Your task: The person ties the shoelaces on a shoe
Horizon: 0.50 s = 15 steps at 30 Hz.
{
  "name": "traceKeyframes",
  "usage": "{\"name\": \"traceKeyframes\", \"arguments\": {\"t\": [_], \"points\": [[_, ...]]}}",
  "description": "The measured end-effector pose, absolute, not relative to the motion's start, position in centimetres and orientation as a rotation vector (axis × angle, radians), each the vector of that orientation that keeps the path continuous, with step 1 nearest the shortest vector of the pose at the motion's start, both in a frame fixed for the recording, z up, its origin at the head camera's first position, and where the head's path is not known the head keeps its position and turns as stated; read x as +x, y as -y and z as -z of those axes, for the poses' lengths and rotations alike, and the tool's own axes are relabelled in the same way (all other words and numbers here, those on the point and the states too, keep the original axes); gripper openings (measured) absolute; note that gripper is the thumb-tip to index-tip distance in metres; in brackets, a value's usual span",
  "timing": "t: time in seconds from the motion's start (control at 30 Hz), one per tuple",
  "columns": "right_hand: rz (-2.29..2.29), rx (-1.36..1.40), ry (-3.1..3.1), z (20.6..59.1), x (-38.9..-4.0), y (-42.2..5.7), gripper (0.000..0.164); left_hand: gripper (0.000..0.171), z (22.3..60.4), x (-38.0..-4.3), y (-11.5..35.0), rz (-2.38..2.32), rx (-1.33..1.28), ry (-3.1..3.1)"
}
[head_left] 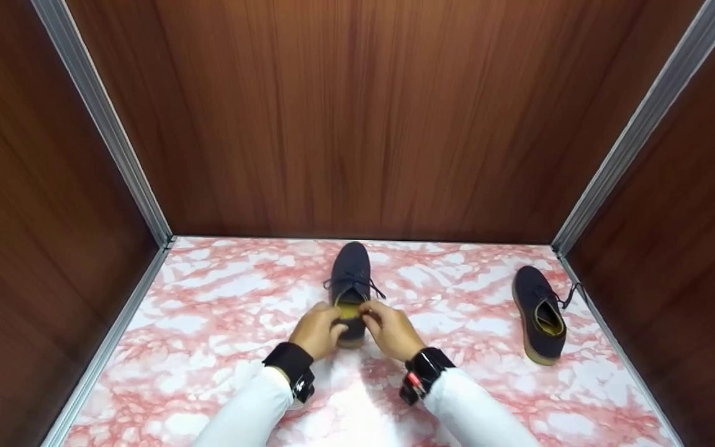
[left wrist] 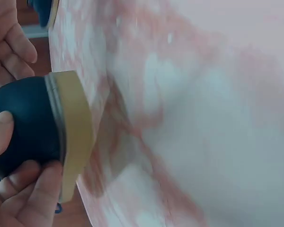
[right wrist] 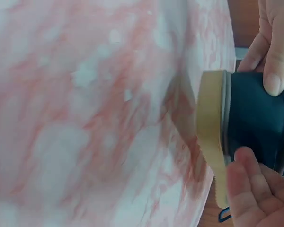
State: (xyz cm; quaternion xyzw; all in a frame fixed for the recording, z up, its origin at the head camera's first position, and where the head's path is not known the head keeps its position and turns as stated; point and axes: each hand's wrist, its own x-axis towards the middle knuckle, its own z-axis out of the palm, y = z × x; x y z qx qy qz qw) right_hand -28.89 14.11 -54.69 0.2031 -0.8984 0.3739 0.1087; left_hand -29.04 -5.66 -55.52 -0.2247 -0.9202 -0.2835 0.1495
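Note:
A dark blue lace-up shoe (head_left: 352, 264) points away from me at the table's far middle, its heel toward me. Its tan sole (left wrist: 75, 127) and dark heel (right wrist: 251, 113) show in the wrist views. My left hand (head_left: 317, 329) grips the left side of the opening, its thumb on the back of the heel. Opposite it, my right hand (head_left: 391, 329) pinches the right rim, the other fingers stretched along the side. Between the hands the yellow insole (head_left: 349, 310) is visible. The fingertips at the opening are partly hidden.
A matching shoe (head_left: 540, 316) stands to the right, with its lace (head_left: 568, 298) trailing toward the side wall. Brown wood-look panels (head_left: 357, 124) with metal edging (head_left: 649, 118) enclose the red-and-white marbled table (head_left: 227, 335) at the back and both sides.

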Motion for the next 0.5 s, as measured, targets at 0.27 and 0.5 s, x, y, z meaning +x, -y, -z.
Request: {"name": "traceKeyframes", "arguments": {"t": [0.27, 0.5], "points": [[-1.294, 0.499, 2.696, 55.0, -31.2, -11.7, 0.041, 0.014, 56.3, -32.4, 6.6, 0.825, -0.457, 2.595], [-1.388, 0.445, 2.876, 55.9, -31.7, -10.0, 0.052, 0.015, 57.3, -34.4, 6.8, 0.841, -0.258, 2.640]]}}
